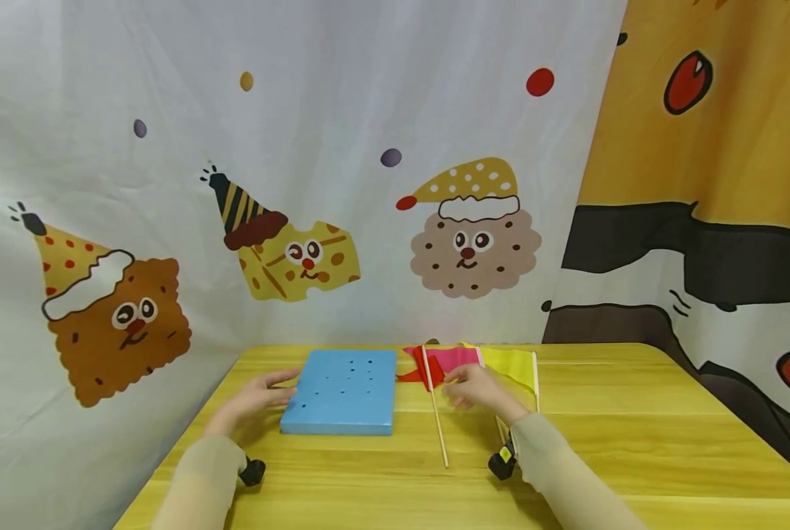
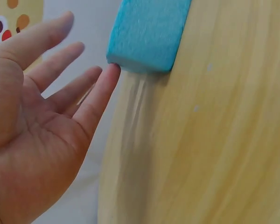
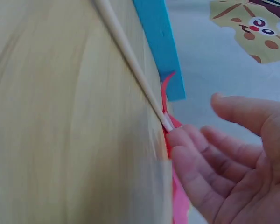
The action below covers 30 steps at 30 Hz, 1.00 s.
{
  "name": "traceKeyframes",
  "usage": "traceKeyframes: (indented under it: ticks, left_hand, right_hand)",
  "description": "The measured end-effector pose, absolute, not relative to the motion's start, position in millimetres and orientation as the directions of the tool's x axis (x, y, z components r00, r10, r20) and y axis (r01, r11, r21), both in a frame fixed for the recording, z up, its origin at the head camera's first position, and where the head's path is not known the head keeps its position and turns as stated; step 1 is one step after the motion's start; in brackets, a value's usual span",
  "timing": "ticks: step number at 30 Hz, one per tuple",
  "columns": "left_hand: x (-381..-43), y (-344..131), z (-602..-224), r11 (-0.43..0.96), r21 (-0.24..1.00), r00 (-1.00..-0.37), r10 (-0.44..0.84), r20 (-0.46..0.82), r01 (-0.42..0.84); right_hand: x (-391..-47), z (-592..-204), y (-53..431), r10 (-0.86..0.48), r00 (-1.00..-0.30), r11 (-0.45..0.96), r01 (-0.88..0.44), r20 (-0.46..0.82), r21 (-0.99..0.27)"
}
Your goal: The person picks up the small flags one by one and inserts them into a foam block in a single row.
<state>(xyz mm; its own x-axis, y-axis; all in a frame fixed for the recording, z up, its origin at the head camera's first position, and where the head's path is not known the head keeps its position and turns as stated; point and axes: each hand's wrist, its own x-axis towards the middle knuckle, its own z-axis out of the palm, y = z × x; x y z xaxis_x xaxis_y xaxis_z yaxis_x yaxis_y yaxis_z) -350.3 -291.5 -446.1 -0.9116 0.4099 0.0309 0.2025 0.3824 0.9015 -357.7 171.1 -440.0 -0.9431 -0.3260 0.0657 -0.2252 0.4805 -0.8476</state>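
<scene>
A blue board (image 1: pixel 351 405) with several small holes in its top lies flat on the table. My left hand (image 1: pixel 255 396) is at its left side; in the left wrist view the fingers (image 2: pixel 95 105) are spread, one fingertip right at the board's corner. To the right of the board lies a red flag (image 1: pixel 437 372) on a thin wooden stick (image 1: pixel 439 423). My right hand (image 1: pixel 477 386) is beside this flag, its thumb apart from loosely bent fingers, the fingertips close to the stick (image 3: pixel 135 70) in the right wrist view. Pink (image 1: pixel 459 358) and yellow (image 1: pixel 510 362) flags lie behind the right hand.
The wooden table (image 1: pixel 633 442) reaches to a white curtain (image 1: pixel 341 96) with printed cartoon figures right behind its far edge. The other flags' sticks run partly under the right forearm.
</scene>
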Motion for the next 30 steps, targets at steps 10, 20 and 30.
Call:
traceKeyframes:
  ticks: [10,20,30]
  left_hand:
    - [-337,-287,-459,0.313,0.945,-0.931,0.363,-0.029,0.092]
    - [-338,-291,-469,0.289,0.955,-0.919,0.391,-0.046,0.075]
    - [-337,-291,-473,0.273,0.96,-0.925,0.377,-0.047,0.062]
  right_hand:
    - [-354,-455,149,-0.201,-0.977,0.523,-0.042,-0.075,-0.852]
    - [-353,-460,140,-0.156,-0.986,0.567,-0.046,-0.053,-0.822]
    - [-347,-460,132,-0.172,-0.985,0.69,-0.134,0.019,-0.711]
